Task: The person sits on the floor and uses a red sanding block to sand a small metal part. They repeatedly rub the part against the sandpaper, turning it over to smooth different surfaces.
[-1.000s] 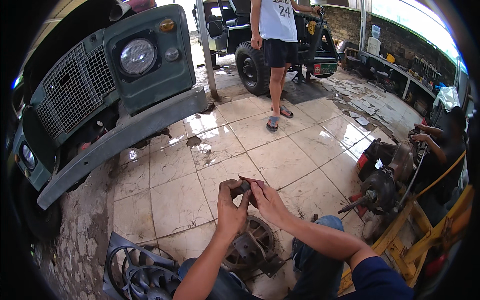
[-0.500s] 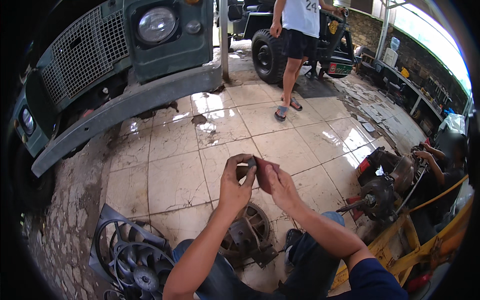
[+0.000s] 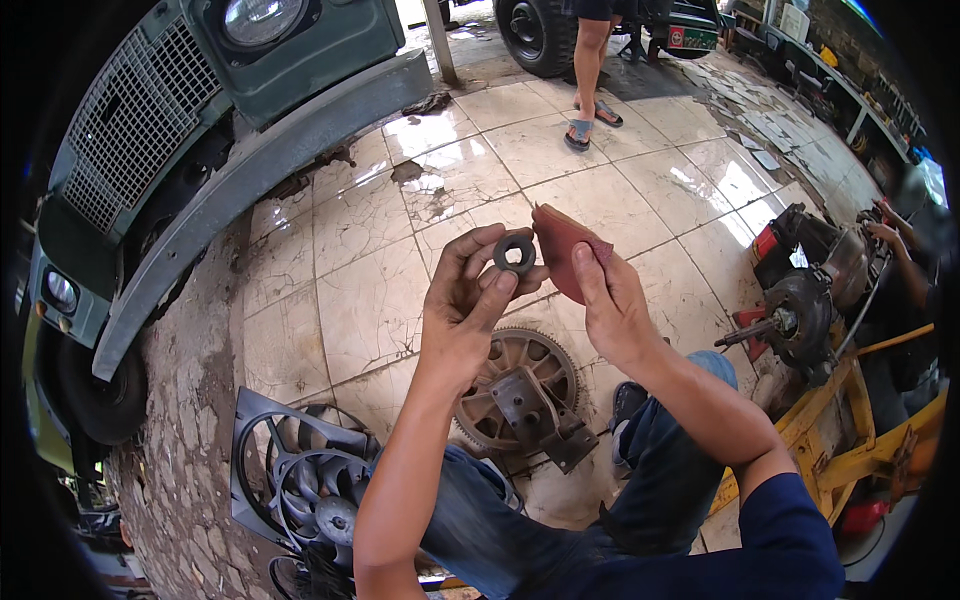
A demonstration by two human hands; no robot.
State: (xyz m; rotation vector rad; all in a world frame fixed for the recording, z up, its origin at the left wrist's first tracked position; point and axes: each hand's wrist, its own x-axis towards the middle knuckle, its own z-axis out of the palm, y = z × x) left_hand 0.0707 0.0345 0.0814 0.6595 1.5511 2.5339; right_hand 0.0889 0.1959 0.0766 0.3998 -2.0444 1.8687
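Observation:
Between the thumb and fingers of my left hand (image 3: 468, 300) is a small dark metal ring (image 3: 514, 240), its round hole turned toward me. My right hand (image 3: 615, 305) pinches a folded sheet of reddish-brown sandpaper (image 3: 565, 250), thumb on its near face. The sheet stands just right of the ring, and its edge looks very near my left fingertips. Below both hands, a toothed gear wheel (image 3: 493, 385) lies on the tiles between my legs, with a metal bracket (image 3: 530, 410) on top of it.
A black cooling fan (image 3: 310, 500) lies at lower left. A green vehicle with a grey bumper (image 3: 270, 165) stands at left. On the right are a greasy axle assembly (image 3: 800, 310), a yellow frame (image 3: 790, 455) and a co-worker's arm (image 3: 895, 240). Another person's legs (image 3: 590, 70) stand beyond.
The ring has turned so that its hole now faces me. The sandpaper has moved up and right, away from the ring, and opened out to view. My view has tilted downward.

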